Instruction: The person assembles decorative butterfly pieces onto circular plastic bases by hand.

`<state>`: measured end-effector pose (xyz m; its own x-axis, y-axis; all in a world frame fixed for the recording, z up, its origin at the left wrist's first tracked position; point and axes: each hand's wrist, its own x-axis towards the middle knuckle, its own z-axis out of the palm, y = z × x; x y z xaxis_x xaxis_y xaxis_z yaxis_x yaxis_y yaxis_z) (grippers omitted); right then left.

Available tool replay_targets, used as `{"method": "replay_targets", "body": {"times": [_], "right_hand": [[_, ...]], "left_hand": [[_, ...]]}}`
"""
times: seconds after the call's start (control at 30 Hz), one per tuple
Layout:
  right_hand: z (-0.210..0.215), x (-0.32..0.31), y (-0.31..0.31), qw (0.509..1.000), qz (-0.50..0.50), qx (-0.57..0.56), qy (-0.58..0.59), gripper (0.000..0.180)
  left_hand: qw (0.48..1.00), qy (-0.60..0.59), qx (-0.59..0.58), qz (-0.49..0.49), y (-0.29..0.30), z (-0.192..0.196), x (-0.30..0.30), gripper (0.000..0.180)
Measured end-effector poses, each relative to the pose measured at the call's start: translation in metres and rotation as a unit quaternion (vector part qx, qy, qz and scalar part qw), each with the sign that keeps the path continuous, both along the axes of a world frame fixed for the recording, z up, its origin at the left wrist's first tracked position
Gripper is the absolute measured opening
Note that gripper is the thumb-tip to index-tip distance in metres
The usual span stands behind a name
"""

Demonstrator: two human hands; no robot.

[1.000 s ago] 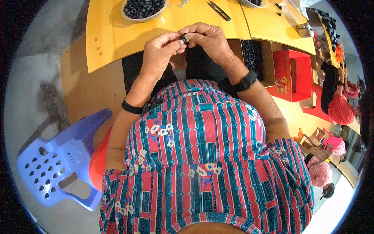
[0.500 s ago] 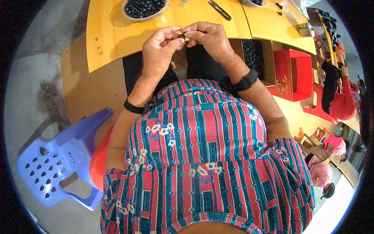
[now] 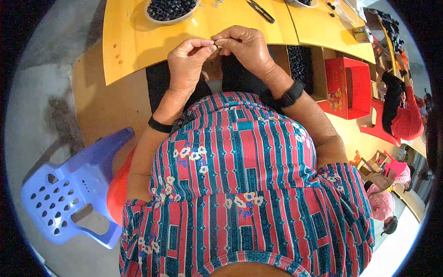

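Above my lap, at the table's near edge, my two hands meet with fingertips touching. My left hand (image 3: 187,57) is closed in a pinch of thumb and forefinger. The right hand (image 3: 244,46) pinches from the other side, also closed. Between the fingertips sits a small dark part (image 3: 218,46), mostly covered by the fingers, so its exact shape cannot be made out. A clear bowl (image 3: 171,22) of small black ring-shaped pieces stands on the yellow table (image 3: 138,51) beyond my left hand. Black thread snips (image 3: 261,11) lie beyond the right hand.
Under the table on the right are a carton (image 3: 301,69) of black pieces and an open red box (image 3: 347,87). A metal tin (image 3: 363,34) stands at the table's right edge. A blue plastic stool (image 3: 69,198) is at my left. Other people (image 3: 406,117) sit farther right.
Both hands stay together in nearly the same place. The fingers have shifted slightly, and the dark part between them shows less than before.
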<state>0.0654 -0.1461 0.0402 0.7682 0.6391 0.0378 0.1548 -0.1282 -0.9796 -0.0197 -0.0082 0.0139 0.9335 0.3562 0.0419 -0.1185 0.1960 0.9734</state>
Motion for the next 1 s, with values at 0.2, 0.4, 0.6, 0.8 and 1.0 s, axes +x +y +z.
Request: {"method": "replay_targets", "body": {"times": [0.2, 0.4, 0.6, 0.8, 1.0], "right_hand": [[-0.001, 0.0, 0.002, 0.997, -0.021, 0.011, -0.069, 0.01], [-0.002, 0.003, 0.003, 0.979, -0.026, -0.034, -0.197, 0.011], [0.003, -0.005, 0.008, 0.999, -0.036, -0.02, -0.013, 0.011], [0.012, -0.003, 0.004, 0.99, -0.017, 0.02, 0.139, 0.018], [0.002, 0.002, 0.002, 0.967, 0.012, 0.086, 0.241, 0.017]], "left_hand": [[0.993, 0.026, -0.112, -0.021, 0.002, 0.002, -0.003, 0.015], [0.994, 0.036, -0.102, -0.026, 0.004, 0.004, -0.003, 0.017], [0.993, 0.021, -0.115, -0.013, 0.005, 0.003, -0.002, 0.014], [0.99, 0.009, -0.137, -0.014, 0.007, 0.006, -0.002, 0.013], [0.987, 0.016, -0.155, -0.042, 0.008, 0.003, -0.003, 0.015]]}}
